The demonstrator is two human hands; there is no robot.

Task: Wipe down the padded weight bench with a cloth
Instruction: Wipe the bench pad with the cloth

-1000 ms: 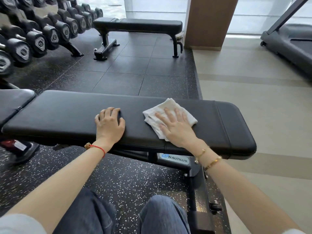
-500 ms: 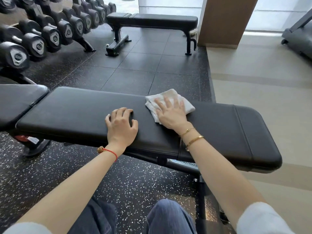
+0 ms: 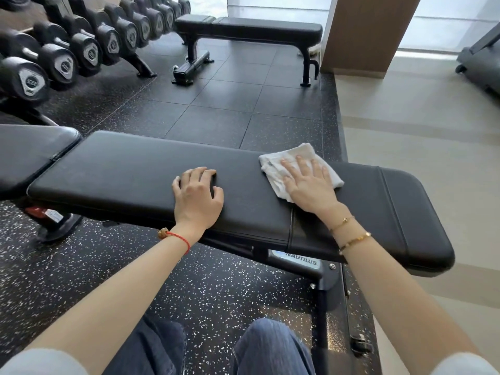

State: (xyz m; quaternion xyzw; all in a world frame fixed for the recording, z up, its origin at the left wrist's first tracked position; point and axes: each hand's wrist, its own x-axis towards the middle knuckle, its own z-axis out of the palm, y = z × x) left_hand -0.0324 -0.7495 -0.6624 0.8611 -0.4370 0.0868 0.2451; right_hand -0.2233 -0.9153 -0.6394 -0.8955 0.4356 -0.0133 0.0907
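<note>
Mid-wipe: right hand [image 3: 311, 185] pressing white cloth [image 3: 273, 169] flat-fingered on bench pad [image 3: 130, 169]; left hand [image 3: 197, 197] bracing beside, fingers curled, empty. Next: probably sweeping toward pad's unwiped end.

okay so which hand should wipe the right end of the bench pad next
The right hand, probably: it lies flat on the cloth beside that end of the bench pad. The left hand rests mid-pad without cloth.

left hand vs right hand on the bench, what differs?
The right hand lies flat with fingers spread, pressing the white cloth; the left hand rests bare on the bench pad, fingers curled, holding nothing. The right wrist wears gold bracelets; the left a red string. Both rest on the same pad.
</note>
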